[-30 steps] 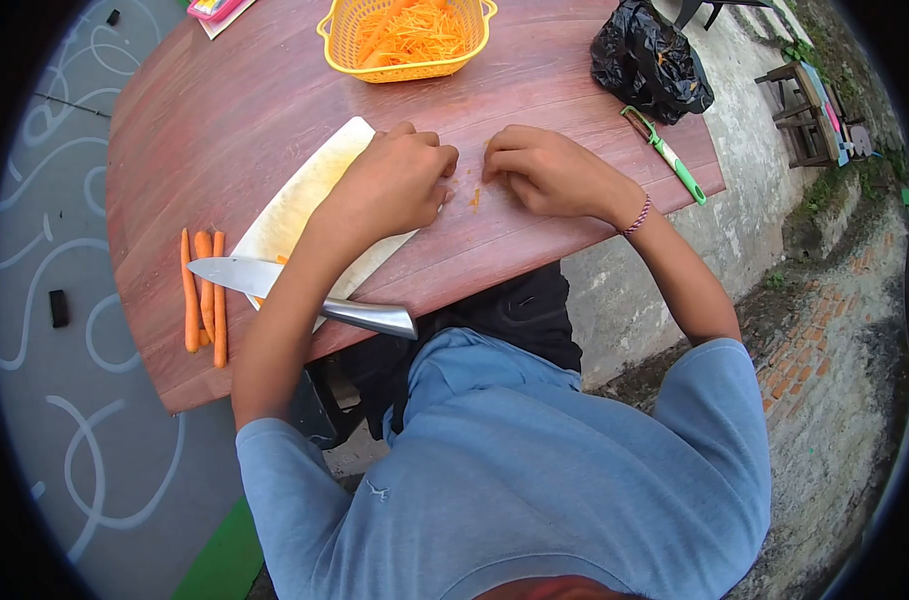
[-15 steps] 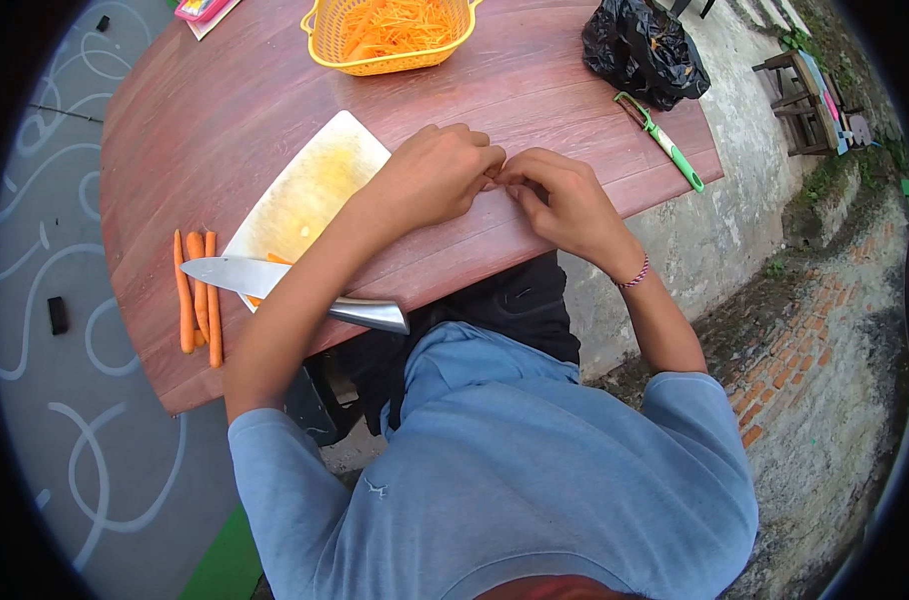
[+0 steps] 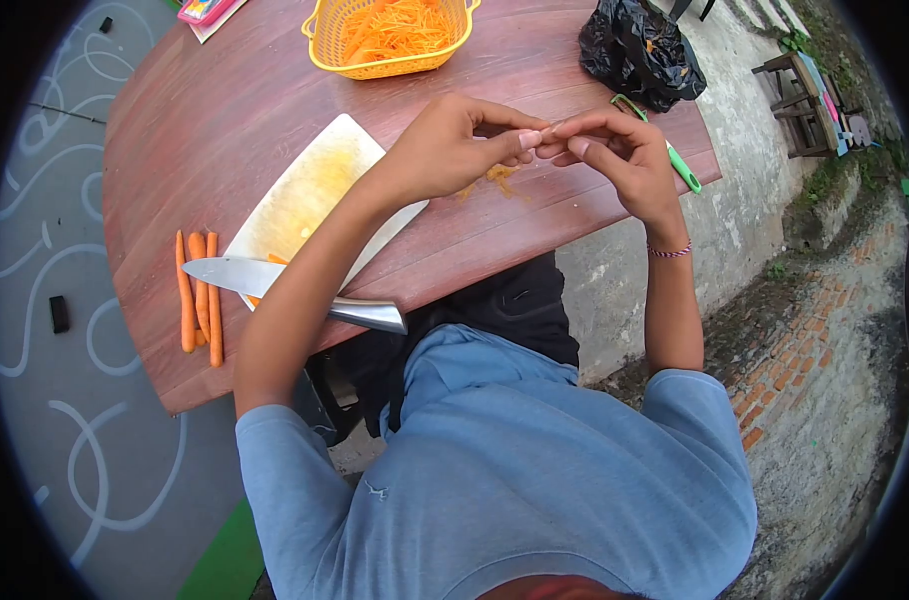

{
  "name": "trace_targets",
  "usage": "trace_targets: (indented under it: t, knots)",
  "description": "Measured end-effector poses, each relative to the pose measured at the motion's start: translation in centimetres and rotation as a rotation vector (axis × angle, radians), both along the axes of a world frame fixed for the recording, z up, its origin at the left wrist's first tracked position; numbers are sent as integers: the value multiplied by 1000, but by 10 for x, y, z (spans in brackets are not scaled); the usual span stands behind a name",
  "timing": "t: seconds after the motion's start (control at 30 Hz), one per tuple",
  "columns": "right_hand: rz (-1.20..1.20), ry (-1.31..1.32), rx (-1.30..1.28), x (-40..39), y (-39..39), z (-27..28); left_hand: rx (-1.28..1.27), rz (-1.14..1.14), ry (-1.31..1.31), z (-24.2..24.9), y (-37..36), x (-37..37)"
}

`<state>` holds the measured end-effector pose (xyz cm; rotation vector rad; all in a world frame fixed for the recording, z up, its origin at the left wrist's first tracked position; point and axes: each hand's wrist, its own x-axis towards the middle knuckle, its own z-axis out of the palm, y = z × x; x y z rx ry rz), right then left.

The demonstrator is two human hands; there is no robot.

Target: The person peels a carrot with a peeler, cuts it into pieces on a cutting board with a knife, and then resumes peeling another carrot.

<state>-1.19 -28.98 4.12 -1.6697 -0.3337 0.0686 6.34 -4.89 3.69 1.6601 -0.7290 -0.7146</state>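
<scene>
My left hand (image 3: 463, 148) and my right hand (image 3: 620, 160) meet fingertip to fingertip above the table. Thumb and fingers of each are pinched together; whatever is between them, if anything, is too small to make out. Small orange-brown scraps (image 3: 500, 180) lie on the wood just below. A white cutting board (image 3: 305, 190), stained yellow, is partly covered by my left forearm. Across its near end rests a knife (image 3: 243, 272) with a metal handle. Behind my right hand is a green-handled peeler (image 3: 686, 170), partly hidden.
Several whole carrots (image 3: 201, 300) lie left of the board. A yellow basket (image 3: 393, 68) of shredded carrot stands at the back. A black plastic bag (image 3: 640, 55) sits at the back right, near the wooden table's (image 3: 195, 150) edge.
Both hands have lifted away from the tabletop and shifted to the right, staying together at the fingertips. The scraps and more of the board now show; the peeler is partly covered.
</scene>
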Motion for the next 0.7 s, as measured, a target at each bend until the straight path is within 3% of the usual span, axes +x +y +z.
trace_targets:
  t: [0.1, 0.23, 0.3, 0.43, 0.5, 0.7]
  knots:
    - [-81, 7, 19, -1, -11, -3, 165, 17, -147, 4, 8, 3]
    - [13, 81, 89, -1, 0, 0, 8, 128, -167, -7, -1, 3]
    - [19, 68, 142, 2, 12, -7, -235, -10, 9, -12, -7, 6]
    - [-17, 28, 249, 1, 30, -8, -165, 117, 224, -5, -10, -2]
    - [-27, 8, 255, 0, 38, -9, -35, 121, 152, -4, -12, -4]
    - [-79, -51, 210, -6, 39, -7, 34, 245, -141, -10, -10, -4]
